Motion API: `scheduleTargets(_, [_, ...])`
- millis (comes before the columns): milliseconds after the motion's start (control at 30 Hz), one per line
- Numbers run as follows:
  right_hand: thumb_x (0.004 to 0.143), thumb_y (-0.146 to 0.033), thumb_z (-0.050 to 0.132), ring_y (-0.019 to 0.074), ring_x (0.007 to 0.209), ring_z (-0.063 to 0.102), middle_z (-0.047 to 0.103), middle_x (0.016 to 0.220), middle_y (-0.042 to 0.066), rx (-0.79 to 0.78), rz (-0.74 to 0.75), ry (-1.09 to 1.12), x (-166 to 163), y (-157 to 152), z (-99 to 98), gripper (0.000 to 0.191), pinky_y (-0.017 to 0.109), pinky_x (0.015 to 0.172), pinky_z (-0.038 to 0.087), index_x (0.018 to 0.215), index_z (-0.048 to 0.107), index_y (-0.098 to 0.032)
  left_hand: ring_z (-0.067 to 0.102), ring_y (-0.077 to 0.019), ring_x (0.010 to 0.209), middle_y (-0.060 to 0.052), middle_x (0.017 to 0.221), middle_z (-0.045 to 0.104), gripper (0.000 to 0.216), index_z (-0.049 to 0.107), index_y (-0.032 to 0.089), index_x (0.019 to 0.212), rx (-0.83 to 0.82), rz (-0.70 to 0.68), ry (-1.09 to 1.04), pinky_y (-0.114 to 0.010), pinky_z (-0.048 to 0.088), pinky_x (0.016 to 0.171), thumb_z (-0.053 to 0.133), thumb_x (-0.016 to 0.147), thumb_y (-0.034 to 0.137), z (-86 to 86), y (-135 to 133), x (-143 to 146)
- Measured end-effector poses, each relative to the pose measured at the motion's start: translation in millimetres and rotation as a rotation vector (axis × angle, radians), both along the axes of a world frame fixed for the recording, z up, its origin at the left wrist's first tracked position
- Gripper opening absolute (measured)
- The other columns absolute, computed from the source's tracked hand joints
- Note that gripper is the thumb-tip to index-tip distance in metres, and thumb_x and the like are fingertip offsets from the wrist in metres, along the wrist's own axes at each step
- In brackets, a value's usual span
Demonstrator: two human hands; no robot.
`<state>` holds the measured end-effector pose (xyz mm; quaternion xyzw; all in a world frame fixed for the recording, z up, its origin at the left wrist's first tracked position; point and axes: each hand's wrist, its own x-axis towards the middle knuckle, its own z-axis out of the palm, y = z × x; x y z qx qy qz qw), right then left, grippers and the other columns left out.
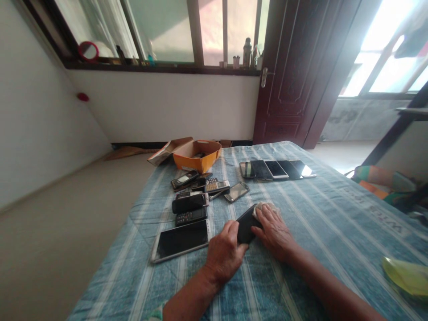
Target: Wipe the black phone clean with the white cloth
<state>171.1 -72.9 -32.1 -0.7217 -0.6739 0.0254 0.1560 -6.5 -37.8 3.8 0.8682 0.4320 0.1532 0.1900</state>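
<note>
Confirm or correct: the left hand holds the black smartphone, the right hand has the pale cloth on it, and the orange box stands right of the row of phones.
One mistake: in the head view, the orange box stands left of the row of phones, not right. The left hand holds the black smartphone, the right hand has the pale cloth on it.

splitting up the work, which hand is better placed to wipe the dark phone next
Probably the right hand: its fingers lie over the pale cloth at the far end of the dark phone, while the left hand grips the near end.
</note>
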Motion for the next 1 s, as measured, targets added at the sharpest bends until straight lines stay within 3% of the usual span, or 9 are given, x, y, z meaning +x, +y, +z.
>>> scheduleTargets(167, [0.089,-0.041,0.049,0.0324,0.14,0.021,0.033,0.147,0.02,-0.027,0.001,-0.005,-13.8,-16.1,3.3,0.06,0.049,0.111,0.026,0.138,0.043,-0.006,0.061,-0.0258,0.106,-0.009,0.112,0.062,0.031,0.052,0.019,0.104,0.04,0.005,0.003,-0.034,0.05,0.09,0.063,0.076,0.017,-3.5,-1.5,-0.2])
scheduleTargets(400, [0.085,-0.033,0.055,0.0303,0.14,0.019,0.026,0.151,0.013,-0.095,0.156,0.063,-33.4,-47.0,2.6,0.064,0.05,0.112,0.025,0.144,0.036,-0.013,0.062,-0.0269,0.105,-0.011,0.115,0.062,0.04,0.051,0.015,0.113,0.104,0.025,0.006,-0.036,0.053,0.087,0.062,0.075,0.015,-14.0,-1.7,-0.6])
scheduleTargets(567, [0.088,-0.034,0.052,0.0296,0.141,0.017,0.026,0.151,0.014,-0.118,0.147,0.076,-25.3,-41.0,7.8,0.06,0.049,0.114,0.022,0.142,0.038,-0.011,0.065,-0.0258,0.099,-0.009,0.107,0.065,0.033,0.053,0.016,0.107,0.11,0.004,0.032,-0.034,0.054,0.082,0.065,0.076,0.019,-12.2,-2.2,-0.6])
scheduleTargets(833, [0.091,-0.04,0.049,0.029,0.14,0.02,0.032,0.149,0.017,-0.03,0.039,0.011,-3.4,-19.6,6.9,0.059,0.047,0.113,0.024,0.14,0.041,-0.009,0.065,-0.0255,0.098,-0.007,0.109,0.064,0.035,0.053,0.018,0.105,0.057,0.003,0.1,-0.032,0.054,0.08,0.07,0.075,0.026,-3.5,-1.6,-0.9])
scheduleTargets(1000, [0.091,-0.04,0.05,0.0321,0.138,0.024,0.034,0.147,0.02,-0.012,0.007,-0.037,-9.4,-23.2,2.2,0.06,0.048,0.112,0.027,0.139,0.042,-0.006,0.065,-0.0252,0.098,-0.007,0.108,0.064,0.033,0.053,0.018,0.107,0.059,-0.008,0.153,-0.031,0.054,0.079,0.067,0.079,0.027,-0.8,-4.3,-0.2])
